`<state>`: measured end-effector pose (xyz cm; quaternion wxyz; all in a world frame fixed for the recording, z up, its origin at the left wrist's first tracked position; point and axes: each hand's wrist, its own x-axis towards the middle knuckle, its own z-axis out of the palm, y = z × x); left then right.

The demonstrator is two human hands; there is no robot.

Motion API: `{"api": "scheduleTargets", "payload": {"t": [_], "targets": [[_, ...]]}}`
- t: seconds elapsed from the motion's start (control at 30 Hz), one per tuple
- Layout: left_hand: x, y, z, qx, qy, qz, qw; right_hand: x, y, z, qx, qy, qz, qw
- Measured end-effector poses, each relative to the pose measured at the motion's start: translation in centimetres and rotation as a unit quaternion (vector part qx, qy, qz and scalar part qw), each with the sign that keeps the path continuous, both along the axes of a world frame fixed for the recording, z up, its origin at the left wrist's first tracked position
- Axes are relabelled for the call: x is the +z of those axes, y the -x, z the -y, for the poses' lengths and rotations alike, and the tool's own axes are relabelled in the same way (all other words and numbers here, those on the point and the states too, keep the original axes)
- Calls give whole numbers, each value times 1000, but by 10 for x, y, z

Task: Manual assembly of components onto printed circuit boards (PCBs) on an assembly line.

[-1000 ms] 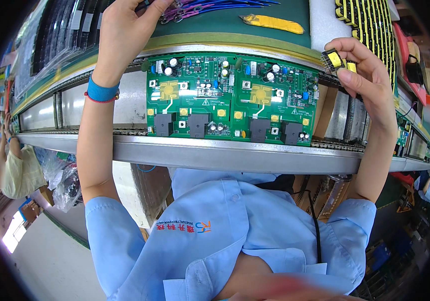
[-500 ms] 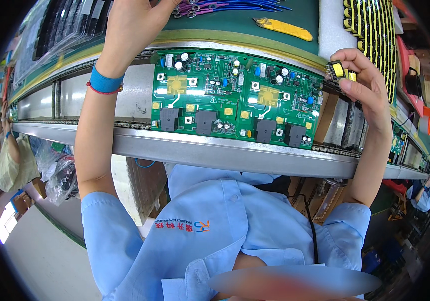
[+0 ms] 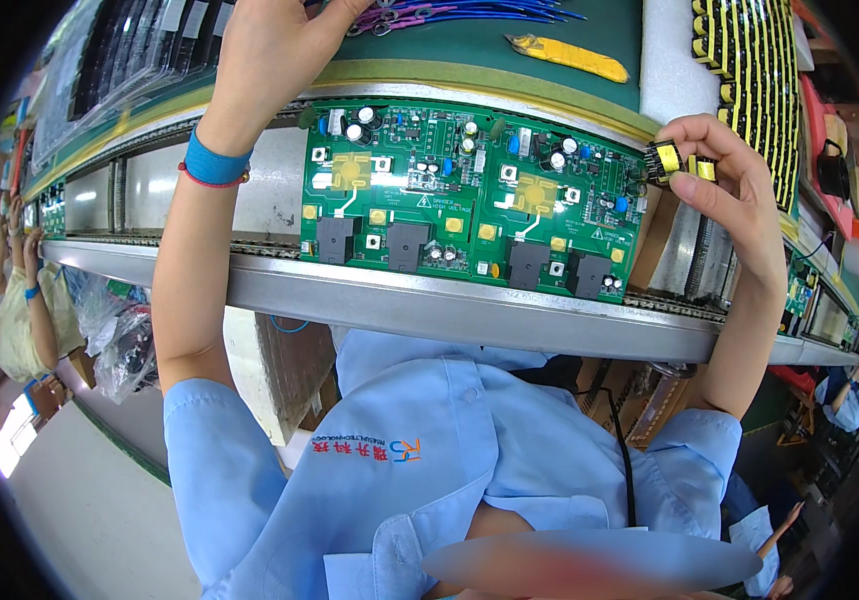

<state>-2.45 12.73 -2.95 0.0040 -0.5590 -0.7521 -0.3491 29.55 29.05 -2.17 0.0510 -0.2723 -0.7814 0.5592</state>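
Note:
My right hand (image 3: pixel 724 180) is at the right end of the circuit boards, its fingers closed on two small yellow-and-black transformers. One transformer (image 3: pixel 665 160) is pinched at the fingertips with its pins turned left; the other transformer (image 3: pixel 701 168) sits deeper between the fingers. Below and left of them lies a green circuit board (image 3: pixel 559 220), joined to a second green board (image 3: pixel 379 215); both carry grey relays, capacitors and yellow pads. My left hand (image 3: pixel 284 45) reaches up past the boards beside a bundle of blue and purple wires (image 3: pixel 429 14) with ring terminals. Its fingers are mostly cut off by the top edge.
The boards rest on a rail conveyor with a metal front edge (image 3: pixel 469 305). Behind it, a yellow-handled cutter (image 3: pixel 571 58) lies on a green mat (image 3: pixel 469 45). Rows of transformers (image 3: pixel 749 90) stand at the far right beside white foam (image 3: pixel 667 70). Plastic trays (image 3: pixel 149 60) lie far left.
The pinched transformer has tilted and dropped slightly, showing its yellow side and pins more plainly. My left hand has shifted slightly right. Far left, a co-worker's arms have moved.

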Motion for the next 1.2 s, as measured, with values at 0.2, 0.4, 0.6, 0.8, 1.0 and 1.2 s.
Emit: {"api": "scheduleTargets", "payload": {"t": [0.2, 0.4, 0.6, 0.8, 1.0, 1.2], "targets": [[1, -1, 1, -4, -4, 5, 1000, -2, 0, 1, 11, -11, 4, 1000], [4, 2, 4, -20, -13, -4, 1000, 3, 3, 4, 21, -42, 8, 999], [1, 5, 6, -35, -26, -15, 999, 13, 6, 17, 32, -96, 39, 994], [2, 5, 8, -43, -33, -28, 998, 15, 2, 31, 8, -110, 74, 991], [4, 3, 10, -52, -36, -29, 998, 18, 2, 36, 9, -156, 86, 984], [5, 1, 10, -49, -23, -30, 998, 17, 5, 41, 0, -218, 89, 972]]}}
